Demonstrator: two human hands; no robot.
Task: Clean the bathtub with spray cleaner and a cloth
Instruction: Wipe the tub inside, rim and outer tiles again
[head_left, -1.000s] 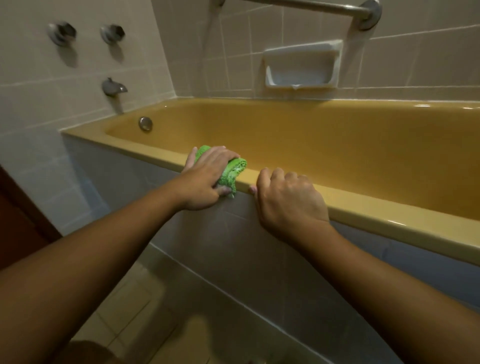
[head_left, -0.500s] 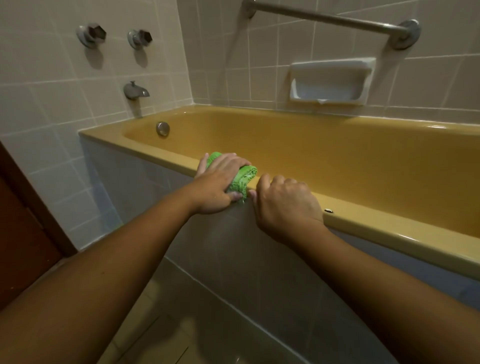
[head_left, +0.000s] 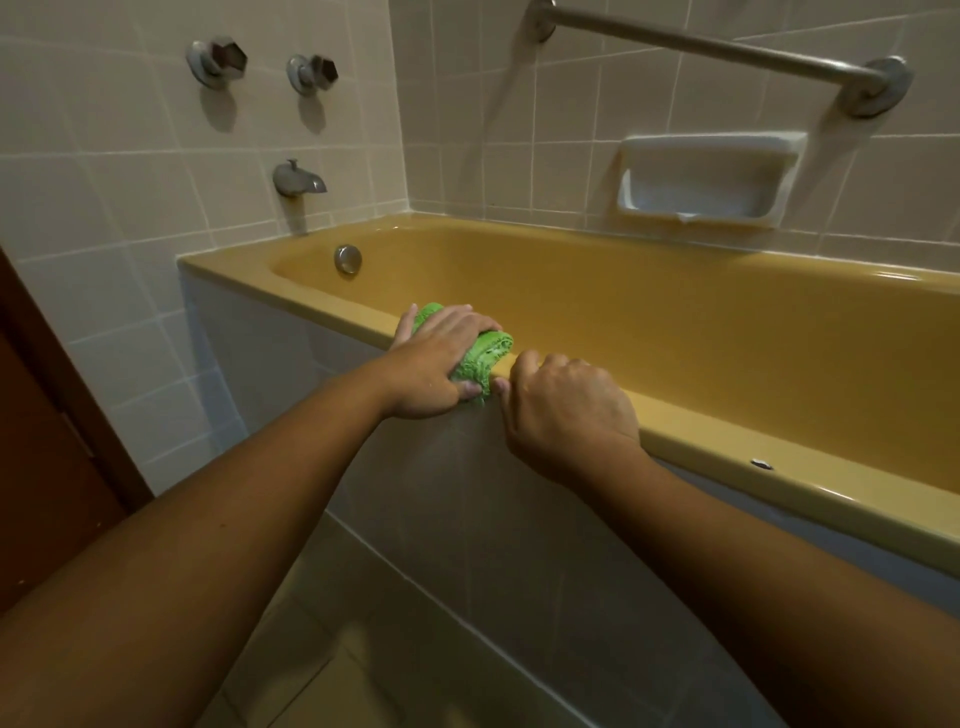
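Evidently wiping the near rim of the mustard-yellow enamel bathtub (head_left: 701, 441), the left hand (head_left: 441, 364) grips a bunched green terry cloth (head_left: 488, 356) pressed onto it, while the right hand (head_left: 566, 410) curls its fingers (head_left: 527, 361) over the rim just beside, likely as a brace.

We see only our two arms, bare from the fingers (head_left: 457, 319) of the left hand (head_left: 436, 364) and the right hand (head_left: 566, 410) back over wrists and broad forearms to the edge of view, thumbnails trimmed short just beneath the fingers.
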